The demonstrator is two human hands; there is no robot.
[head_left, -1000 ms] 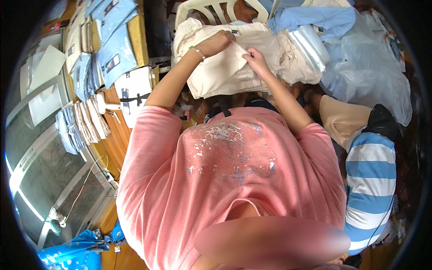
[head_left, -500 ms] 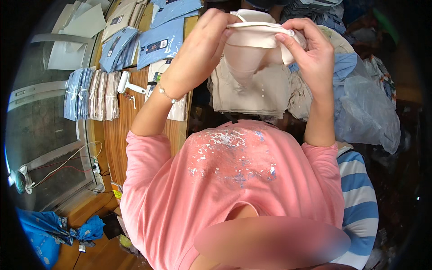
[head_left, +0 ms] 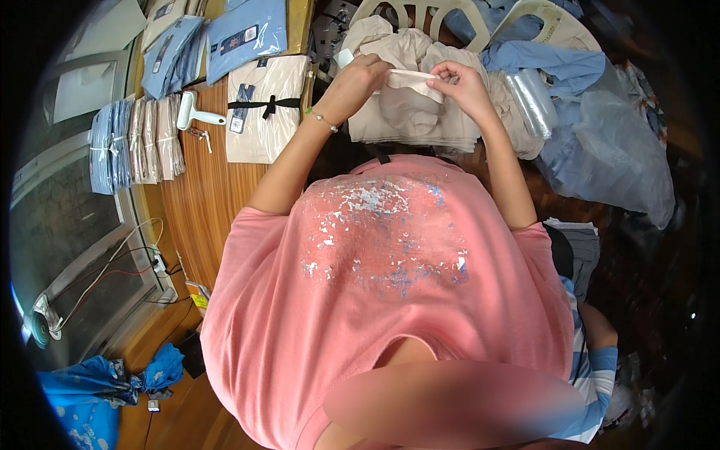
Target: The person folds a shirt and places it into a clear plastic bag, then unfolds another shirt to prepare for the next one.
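Observation:
A cream shirt (head_left: 414, 82) is stretched by a folded band along its edge between my two hands, its cloth hanging below. My left hand (head_left: 352, 86) pinches the band's left end. At the right end, the thumb and fingers of my right hand (head_left: 465, 88) grip the same band. Directly beneath lies a stack of folded beige clothes (head_left: 412, 133). More crumpled beige cloth (head_left: 450, 56) is heaped just beyond my hands.
A wooden table (head_left: 206, 217) on my left bears a lint roller (head_left: 196, 114), a bagged beige garment (head_left: 262, 120) with a black ribbon, bundled clothes (head_left: 154, 142) and bagged blue garments (head_left: 244, 37). Clear plastic (head_left: 615, 150) and blue cloth (head_left: 559, 64) lie right; a chair back (head_left: 427, 19) stands beyond.
Both hands have come lower and nearer my body with the cream shirt, still holding its band. The view has shifted, showing the chair back and the ribboned garment.

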